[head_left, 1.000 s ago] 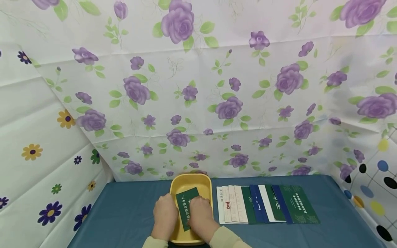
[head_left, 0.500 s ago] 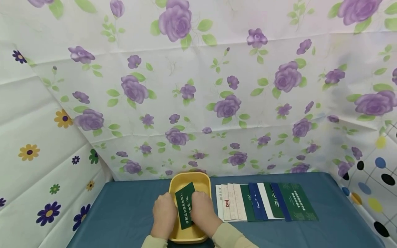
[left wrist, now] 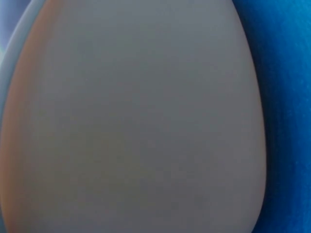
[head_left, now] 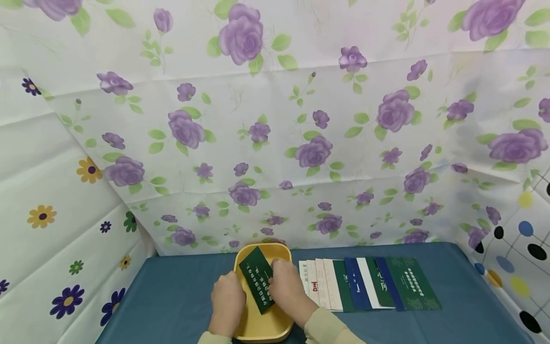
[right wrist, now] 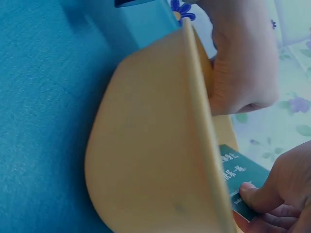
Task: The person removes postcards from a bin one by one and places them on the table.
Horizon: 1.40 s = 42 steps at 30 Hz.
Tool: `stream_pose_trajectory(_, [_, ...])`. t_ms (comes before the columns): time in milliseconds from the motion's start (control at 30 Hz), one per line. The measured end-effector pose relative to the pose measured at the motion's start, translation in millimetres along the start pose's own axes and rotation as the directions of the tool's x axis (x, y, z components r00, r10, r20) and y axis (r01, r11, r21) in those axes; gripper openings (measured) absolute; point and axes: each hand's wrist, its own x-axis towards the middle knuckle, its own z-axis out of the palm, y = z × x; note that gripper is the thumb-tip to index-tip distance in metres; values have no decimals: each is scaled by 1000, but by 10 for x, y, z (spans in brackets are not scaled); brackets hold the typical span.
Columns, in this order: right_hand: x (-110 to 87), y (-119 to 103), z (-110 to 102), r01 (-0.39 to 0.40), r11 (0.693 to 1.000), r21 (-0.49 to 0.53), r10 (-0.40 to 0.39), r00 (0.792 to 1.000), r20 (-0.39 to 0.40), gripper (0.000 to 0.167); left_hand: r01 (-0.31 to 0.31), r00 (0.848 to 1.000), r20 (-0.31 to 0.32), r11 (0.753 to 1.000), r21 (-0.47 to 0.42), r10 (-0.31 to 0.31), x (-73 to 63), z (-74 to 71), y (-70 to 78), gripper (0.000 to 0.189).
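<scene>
In the head view a yellow plastic basin (head_left: 265,329) stands at the table's near side. My left hand (head_left: 229,298) grips its left rim with curled fingers. My right hand (head_left: 289,289) pinches a dark green card (head_left: 256,277) with white lettering by its right edge, over the basin. The card slants, its top leaning left. From the right wrist, the thumb of my right hand (right wrist: 286,194) lies on the face of the card (right wrist: 231,167), beside the basin wall (right wrist: 150,141). A blurred pale surface (left wrist: 146,116) fills most of the left wrist view.
Right of the basin, several overlapping cards and envelopes (head_left: 374,284), white, green and blue, lie in a row on the blue tablecloth (head_left: 176,296). Behind the table hangs a floral sheet (head_left: 275,143), with more patterned sheets at both sides.
My right hand has shifted slightly away and to the right, turning the card so its top now leans left. My left hand stays on the rim.
</scene>
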Motion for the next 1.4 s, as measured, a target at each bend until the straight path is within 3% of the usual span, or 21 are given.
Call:
stream_pose_trajectory(200, [15,26,-128,19,999,32,-18,999,-42,14,-4,1000,-6,1000,-1,4,-13,21,-12,5])
stream_pose_trajectory(433, [47,58,-321,45,996,74,-38,995,-94,22,-15,999,-39,1000,-11,14,-9,22,-14,9])
stream_pose_trajectory(733, [87,156,-652,-29,987,156,48,992,-119,26,-17,1000,8,1000,-7,17,-6,-25,-6,10])
stream_pose_trajectory(967, [113,344,-802,-95,975,203,123,984,-130,28,-34,999,-17,999,-9,34,-17,-4,-21,8])
stream_pose_trajectory(1400, [82,754,-1306,-149,978,147,174,968,-180,35,-21,1000,2,1000,4,21,-8,-8,-12,8])
